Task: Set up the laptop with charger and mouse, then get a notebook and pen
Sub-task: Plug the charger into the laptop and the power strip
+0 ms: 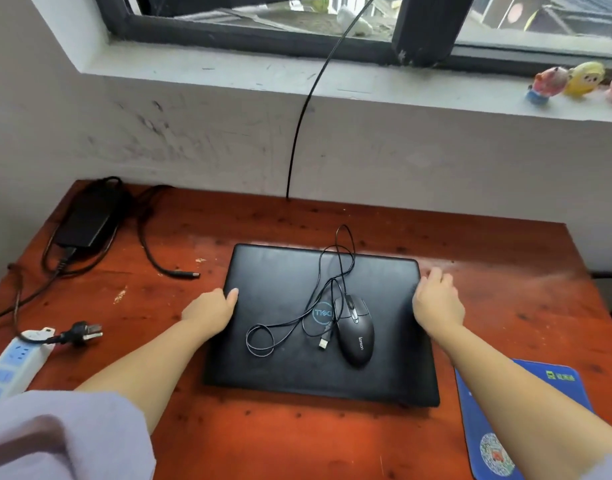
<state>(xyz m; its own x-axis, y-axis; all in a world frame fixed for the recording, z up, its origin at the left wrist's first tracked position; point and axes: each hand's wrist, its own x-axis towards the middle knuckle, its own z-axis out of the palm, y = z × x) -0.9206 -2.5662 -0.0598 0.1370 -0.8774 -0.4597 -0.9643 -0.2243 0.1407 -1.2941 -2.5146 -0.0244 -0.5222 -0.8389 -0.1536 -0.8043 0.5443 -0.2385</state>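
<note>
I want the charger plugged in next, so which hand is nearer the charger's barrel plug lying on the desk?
Left. The left hand grips the laptop's left edge, just right of the barrel plug; the right hand holds the opposite edge.

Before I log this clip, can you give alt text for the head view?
Two hands, left and right, grip the side edges of a closed black laptop on a red-brown desk. A wired mouse lies on its lid; the charger sits far left.

Head view: looks forward-down, close over desk (pixel 228 441), facing window wall.
</note>
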